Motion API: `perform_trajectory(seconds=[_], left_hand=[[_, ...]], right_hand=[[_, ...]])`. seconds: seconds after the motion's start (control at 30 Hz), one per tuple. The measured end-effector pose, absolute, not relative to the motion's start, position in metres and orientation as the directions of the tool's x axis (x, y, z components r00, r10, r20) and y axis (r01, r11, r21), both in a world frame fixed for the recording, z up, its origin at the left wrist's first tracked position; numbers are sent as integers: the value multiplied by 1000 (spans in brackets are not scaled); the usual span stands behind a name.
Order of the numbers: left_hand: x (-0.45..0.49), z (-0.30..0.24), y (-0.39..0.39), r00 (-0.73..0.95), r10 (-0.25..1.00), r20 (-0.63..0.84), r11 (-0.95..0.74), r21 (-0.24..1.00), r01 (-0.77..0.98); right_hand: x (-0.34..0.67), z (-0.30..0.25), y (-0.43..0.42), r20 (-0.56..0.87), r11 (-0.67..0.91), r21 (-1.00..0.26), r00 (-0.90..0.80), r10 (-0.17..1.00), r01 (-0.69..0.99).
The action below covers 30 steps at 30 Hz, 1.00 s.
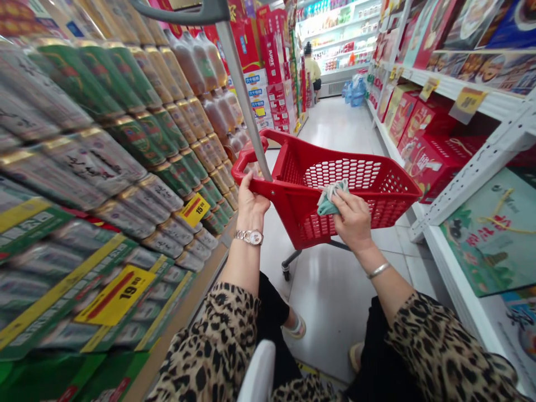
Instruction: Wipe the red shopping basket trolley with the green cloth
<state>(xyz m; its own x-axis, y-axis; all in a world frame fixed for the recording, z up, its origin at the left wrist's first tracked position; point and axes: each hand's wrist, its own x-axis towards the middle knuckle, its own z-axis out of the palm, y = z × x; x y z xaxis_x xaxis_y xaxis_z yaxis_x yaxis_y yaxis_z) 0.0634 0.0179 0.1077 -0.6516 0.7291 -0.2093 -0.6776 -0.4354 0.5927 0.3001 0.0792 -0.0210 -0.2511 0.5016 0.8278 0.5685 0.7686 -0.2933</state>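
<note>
Supermarket aisle, crouched low. My left hand (251, 202) is closed around the near left corner of the red trolley basket (391, 211), just beside the grey handle pole (245, 97). My right hand (354, 220) is closed on a teal cloth (330, 204), which is bunched and pressed against the basket's near rim. The basket stands on its wheels on the pale floor (335, 290). Stacked cans (125, 139) fill the shelf on my left, and red gift boxes (427, 159) are on my right. Another person (312, 70) stands far down the aisle.
</note>
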Motion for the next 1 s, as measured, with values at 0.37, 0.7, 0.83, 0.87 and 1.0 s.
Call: perform_trajectory(seconds=[0.37, 0.7, 0.83, 0.87, 1.0], left_hand=[[58, 96, 10, -650, 741, -170, -359, 718, -597], [67, 103, 2, -638, 741, -209, -367, 671, -645], [67, 102, 1, -648, 732, -210, -369, 677, -637], [67, 101, 0, -648, 732, -211, -370, 675, -638], [66, 98, -2, -639, 738, -217, -352, 685, -639]], right_hand=[[267, -14, 62, 858, 841, -161, -347, 378, 517], [315, -23, 78, 828, 781, -217, -313, 465, 586], [334, -25, 85, 820, 766, -256, -287, 495, 589], [339, -26, 87, 818, 762, -265, -281, 503, 591], [360, -31, 97, 789, 732, -333, -249, 561, 595]])
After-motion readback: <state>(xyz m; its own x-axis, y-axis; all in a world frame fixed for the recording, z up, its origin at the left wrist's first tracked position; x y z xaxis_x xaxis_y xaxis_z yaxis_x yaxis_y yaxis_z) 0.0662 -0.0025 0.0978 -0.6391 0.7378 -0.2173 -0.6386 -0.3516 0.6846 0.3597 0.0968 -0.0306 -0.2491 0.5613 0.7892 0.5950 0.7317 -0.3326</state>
